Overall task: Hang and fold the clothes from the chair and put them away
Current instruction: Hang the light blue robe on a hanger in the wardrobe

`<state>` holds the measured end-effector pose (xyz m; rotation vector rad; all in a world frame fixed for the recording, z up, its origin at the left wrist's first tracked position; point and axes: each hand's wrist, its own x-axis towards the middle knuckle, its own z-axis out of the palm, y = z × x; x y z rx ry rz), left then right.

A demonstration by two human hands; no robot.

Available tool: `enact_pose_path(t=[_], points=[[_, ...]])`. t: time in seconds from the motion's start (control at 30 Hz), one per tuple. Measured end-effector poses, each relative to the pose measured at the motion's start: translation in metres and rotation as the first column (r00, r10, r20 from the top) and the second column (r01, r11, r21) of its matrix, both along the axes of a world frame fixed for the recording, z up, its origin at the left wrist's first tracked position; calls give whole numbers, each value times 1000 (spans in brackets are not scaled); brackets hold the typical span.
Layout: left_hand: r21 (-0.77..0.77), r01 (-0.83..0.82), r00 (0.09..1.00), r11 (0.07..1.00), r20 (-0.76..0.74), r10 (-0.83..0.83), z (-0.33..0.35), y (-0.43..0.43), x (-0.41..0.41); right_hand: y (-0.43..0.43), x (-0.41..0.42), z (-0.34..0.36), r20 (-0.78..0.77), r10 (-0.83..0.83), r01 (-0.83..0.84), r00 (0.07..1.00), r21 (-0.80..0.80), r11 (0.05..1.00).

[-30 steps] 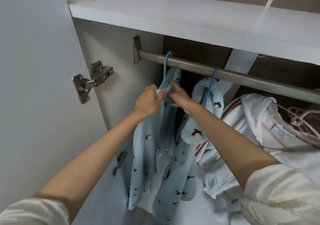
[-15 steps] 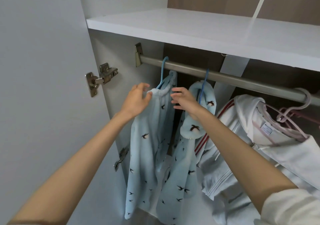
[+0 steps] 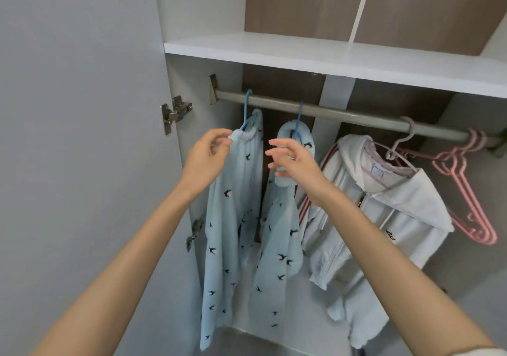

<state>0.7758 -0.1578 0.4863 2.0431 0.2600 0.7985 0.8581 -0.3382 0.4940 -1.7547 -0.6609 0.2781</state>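
Light blue bird-print trousers (image 3: 233, 218) hang from a blue hanger (image 3: 247, 109) at the left end of the metal wardrobe rail (image 3: 356, 115). My left hand (image 3: 208, 161) pinches the left end of their elastic waistband. My right hand (image 3: 293, 161) hovers just right of the waistband with fingers spread, holding nothing. Behind it hangs a matching blue bird-print top (image 3: 285, 232) on a second blue hanger (image 3: 298, 119). A white zip jacket (image 3: 384, 218) with red stripes hangs further right on a pale hanger.
Several bare pink hangers (image 3: 466, 191) hang at the rail's right end. A white shelf (image 3: 329, 56) runs above the rail. The open wardrobe door (image 3: 82, 136) with its metal hinge (image 3: 175, 111) stands close on the left.
My right hand has let go of the waistband and drawn back with its fingers spread. My left hand has shifted to the waistband's left end. The view has pulled back and tilted up.
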Motion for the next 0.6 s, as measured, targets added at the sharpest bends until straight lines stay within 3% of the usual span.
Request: enact_pose_path(t=[0.33, 0.6], points=[[-104, 273, 959, 956, -53, -280, -20, -82, -123, -104, -167, -26, -46, -300, 303, 953, 77, 950], [-173, 526, 825, 833, -134, -549, -32, -201, -195, -230, -297, -62, -114, -568, 574, 815, 28, 819]])
